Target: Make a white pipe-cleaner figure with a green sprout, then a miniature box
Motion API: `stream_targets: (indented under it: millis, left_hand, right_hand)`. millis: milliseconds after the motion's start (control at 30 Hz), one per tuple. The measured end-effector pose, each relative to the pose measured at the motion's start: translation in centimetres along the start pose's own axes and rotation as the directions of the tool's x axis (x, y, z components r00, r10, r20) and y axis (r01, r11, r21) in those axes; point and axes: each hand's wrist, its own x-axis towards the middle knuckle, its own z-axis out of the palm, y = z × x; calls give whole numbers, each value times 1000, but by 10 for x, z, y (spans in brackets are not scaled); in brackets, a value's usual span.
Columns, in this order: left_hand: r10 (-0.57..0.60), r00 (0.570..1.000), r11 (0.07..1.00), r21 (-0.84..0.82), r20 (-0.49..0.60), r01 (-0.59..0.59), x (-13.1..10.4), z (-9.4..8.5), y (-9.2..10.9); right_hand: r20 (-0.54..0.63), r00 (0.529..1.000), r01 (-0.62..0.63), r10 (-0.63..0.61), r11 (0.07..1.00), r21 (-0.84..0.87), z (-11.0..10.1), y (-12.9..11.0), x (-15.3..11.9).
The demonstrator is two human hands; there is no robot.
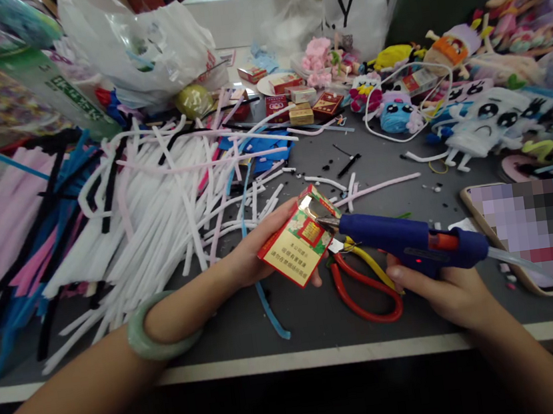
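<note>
My left hand [256, 253] grips a red, gold and green cigarette box [299, 248], tilted above the table. Most of its fingers are hidden behind the box. My right hand [451, 290] is wrapped round the handle of a blue glue gun [385, 234] with a small red light lit. The gun's metal nozzle is at the upper part of the box's front; whether it touches I cannot tell. A glue stick [512, 262] sticks out of the gun's back. Below the gun lie scissors with red handles [370, 313], next to a yellow-handled tool [371, 261].
White pipe cleaners [151, 215] pile up at the left, beside pink, blue and black ones. Several small boxes [301, 113] stand at the back. Plush figures [485, 121] and a phone [478, 209] lie at the right. The table's front edge [315, 358] is pale.
</note>
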Motion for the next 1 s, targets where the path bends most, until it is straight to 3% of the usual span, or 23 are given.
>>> stream_targets:
  millis: [767, 1000]
  left_hand:
    - [-52, 999, 998, -48, -17, 51, -1, 1, 5]
    - [-69, 997, 995, -68, -29, 67, 0, 0, 7]
  right_hand:
    - [-18, 999, -36, 38, 994, 105, 0, -3, -1]
    - [-17, 999, 31, -29, 993, 117, -1, 4, 1]
